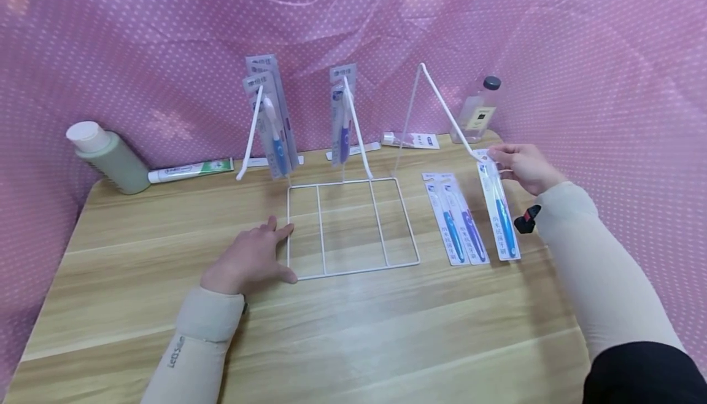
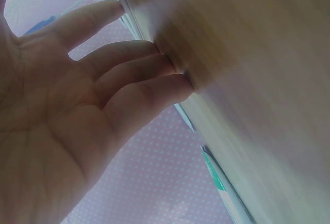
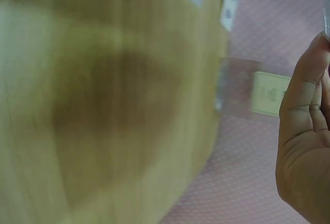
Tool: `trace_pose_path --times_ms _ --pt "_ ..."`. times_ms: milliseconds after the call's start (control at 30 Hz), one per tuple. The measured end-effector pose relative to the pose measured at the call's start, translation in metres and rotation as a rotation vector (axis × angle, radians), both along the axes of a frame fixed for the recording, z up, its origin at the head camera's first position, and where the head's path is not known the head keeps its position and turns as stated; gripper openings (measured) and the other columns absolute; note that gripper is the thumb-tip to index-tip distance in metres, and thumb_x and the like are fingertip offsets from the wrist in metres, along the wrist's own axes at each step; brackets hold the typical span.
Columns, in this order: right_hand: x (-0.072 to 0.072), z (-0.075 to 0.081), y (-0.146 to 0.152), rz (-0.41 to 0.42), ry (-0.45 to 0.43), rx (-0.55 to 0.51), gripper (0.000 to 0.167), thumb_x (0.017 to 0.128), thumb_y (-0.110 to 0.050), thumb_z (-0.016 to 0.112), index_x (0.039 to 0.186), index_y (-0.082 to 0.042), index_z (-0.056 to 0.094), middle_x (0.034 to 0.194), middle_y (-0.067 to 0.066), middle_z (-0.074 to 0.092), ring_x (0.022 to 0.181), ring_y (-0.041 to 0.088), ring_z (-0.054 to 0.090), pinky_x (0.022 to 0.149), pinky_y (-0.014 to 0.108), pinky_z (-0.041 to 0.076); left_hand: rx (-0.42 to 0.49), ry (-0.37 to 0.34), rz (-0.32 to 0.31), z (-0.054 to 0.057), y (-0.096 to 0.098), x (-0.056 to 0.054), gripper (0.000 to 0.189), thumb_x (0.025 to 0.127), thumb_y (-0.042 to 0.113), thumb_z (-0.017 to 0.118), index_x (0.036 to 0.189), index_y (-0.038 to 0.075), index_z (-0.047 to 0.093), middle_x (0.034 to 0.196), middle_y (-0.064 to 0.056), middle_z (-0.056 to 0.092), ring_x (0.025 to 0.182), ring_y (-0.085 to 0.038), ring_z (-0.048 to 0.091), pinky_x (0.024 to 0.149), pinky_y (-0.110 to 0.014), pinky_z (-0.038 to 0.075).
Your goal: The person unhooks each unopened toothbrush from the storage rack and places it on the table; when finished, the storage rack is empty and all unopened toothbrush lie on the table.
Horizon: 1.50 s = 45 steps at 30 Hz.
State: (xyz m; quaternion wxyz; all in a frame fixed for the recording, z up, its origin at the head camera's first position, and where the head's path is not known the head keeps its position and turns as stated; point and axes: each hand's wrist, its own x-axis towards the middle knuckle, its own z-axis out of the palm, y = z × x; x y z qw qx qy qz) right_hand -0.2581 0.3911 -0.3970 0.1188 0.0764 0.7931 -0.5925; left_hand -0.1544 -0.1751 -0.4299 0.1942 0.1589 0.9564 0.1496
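Note:
My right hand (image 1: 525, 166) pinches the top of a packaged toothbrush (image 1: 504, 223) with a blue handle. The pack's upper end overlaps the tip of the right arm of a white wire display rack (image 1: 353, 274) in the head view. My left hand (image 1: 251, 256) rests on the wooden table with fingers spread, thumb at the rack base's near left corner and fingertips at its left side. Packaged toothbrushes (image 1: 270, 128) hang on the rack's left arm, and another pack (image 1: 343, 115) hangs on the middle one. In the right wrist view, my right hand (image 3: 309, 126) shows only partly.
Two packaged toothbrushes (image 1: 454, 223) lie right of the rack. Behind stand a green bottle (image 1: 113, 158) with a white cap and a clear bottle (image 1: 477, 112) with a black cap. Toothpaste tubes (image 1: 193, 170) lie along the back edge, before a pink dotted cloth (image 1: 353, 17).

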Motion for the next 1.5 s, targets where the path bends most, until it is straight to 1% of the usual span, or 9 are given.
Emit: trace_pose_path --times_ms 200,333,533,700,767,833,1067,1367,1500 --pt "-0.009 -0.017 -0.002 0.03 -0.04 0.056 0.047 0.112 -0.019 0.051 0.149 0.009 0.048 0.091 -0.016 0.072 0.087 0.0 0.069 0.081 0.021 0.063 0.002 -0.005 0.01 0.004 0.0 0.002 0.109 0.074 0.051 0.093 0.163 0.01 0.044 0.168 -0.035 0.025 0.151 -0.056 0.036 0.124 -0.066 0.035" --pt "-0.01 -0.023 -0.002 0.025 -0.074 0.072 0.052 0.112 -0.013 0.048 0.155 0.014 0.038 0.089 -0.015 0.069 0.084 0.0 0.065 0.078 0.019 0.062 -0.001 0.002 0.002 0.005 0.001 0.002 0.109 0.074 0.05 0.094 0.162 0.01 0.044 0.168 -0.035 0.026 0.151 -0.055 0.037 0.124 -0.066 0.035" --pt "-0.012 -0.032 0.0 0.011 -0.096 0.153 0.054 0.111 -0.021 0.056 0.151 0.013 0.045 0.086 -0.012 0.066 0.08 0.003 0.062 0.071 0.02 0.058 0.0 -0.001 -0.006 0.004 0.005 0.001 0.11 0.074 0.051 0.094 0.163 0.011 0.044 0.168 -0.035 0.027 0.15 -0.055 0.039 0.123 -0.065 0.036" --pt "-0.019 -0.042 -0.003 0.003 -0.123 0.12 0.036 0.109 -0.02 0.06 0.132 0.007 0.063 0.085 -0.007 0.073 0.08 0.007 0.068 0.073 0.025 0.061 -0.003 -0.006 0.008 0.004 0.004 0.001 0.11 0.073 0.052 0.094 0.163 0.011 0.044 0.168 -0.035 0.026 0.151 -0.055 0.038 0.124 -0.065 0.035" --pt "-0.021 -0.046 -0.004 0.002 -0.145 0.115 0.028 0.109 -0.019 0.059 0.122 0.004 0.067 0.086 -0.006 0.074 0.08 0.009 0.069 0.073 0.026 0.061 -0.004 -0.007 0.01 0.003 0.003 0.001 0.111 0.073 0.052 0.094 0.163 0.011 0.043 0.168 -0.035 0.025 0.151 -0.055 0.037 0.124 -0.066 0.035" --pt "-0.021 -0.049 -0.005 -0.003 -0.169 0.119 0.025 0.11 -0.019 0.058 0.12 0.003 0.067 0.086 -0.006 0.074 0.08 0.009 0.069 0.074 0.025 0.061 -0.003 -0.008 0.008 0.003 0.003 0.001 0.111 0.073 0.052 0.094 0.163 0.011 0.043 0.168 -0.035 0.025 0.151 -0.056 0.037 0.124 -0.066 0.035" --pt "-0.021 -0.053 -0.008 0.002 -0.187 0.146 0.037 0.112 -0.023 0.055 0.135 0.006 0.058 0.089 -0.007 0.07 0.082 0.006 0.065 0.075 0.021 0.06 -0.01 -0.007 0.006 0.002 0.004 0.0 0.11 0.073 0.052 0.094 0.163 0.011 0.044 0.168 -0.035 0.026 0.151 -0.055 0.038 0.123 -0.066 0.035" --pt "-0.027 -0.058 -0.014 -0.028 -0.177 0.177 0.034 0.11 -0.018 0.059 0.133 0.006 0.059 0.083 -0.006 0.07 0.075 0.005 0.068 0.071 0.022 0.063 -0.011 -0.005 0.009 0.002 0.003 -0.001 0.11 0.074 0.053 0.094 0.162 0.01 0.044 0.168 -0.035 0.027 0.15 -0.056 0.039 0.123 -0.066 0.036" --pt "-0.029 -0.06 -0.016 -0.022 -0.177 0.252 0.035 0.11 -0.019 0.059 0.134 0.006 0.059 0.086 -0.003 0.07 0.077 0.007 0.067 0.07 0.023 0.062 -0.011 -0.008 0.013 0.001 0.002 -0.001 0.11 0.074 0.053 0.094 0.162 0.01 0.044 0.168 -0.035 0.026 0.15 -0.056 0.039 0.123 -0.066 0.036"
